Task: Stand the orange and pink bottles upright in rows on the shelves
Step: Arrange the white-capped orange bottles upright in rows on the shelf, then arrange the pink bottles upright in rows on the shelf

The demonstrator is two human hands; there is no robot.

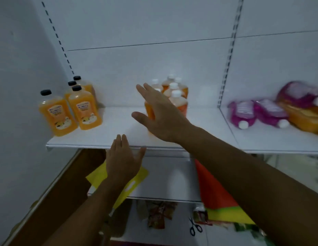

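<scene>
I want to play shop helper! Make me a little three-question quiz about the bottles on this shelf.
1. True or false: the black-capped orange bottles at the left end of the shelf are standing upright.
2. How are the pink bottles on the right lying? A) standing in a row B) tipped on their sides C) stacked upside down
3. Fill in: the right hand reaches with spread fingers toward the cluster of orange bottles with ____ caps.

Key
1. True.
2. B; their white caps point toward the front edge.
3. White. The left hand is open too, near the shelf's front edge.
</scene>
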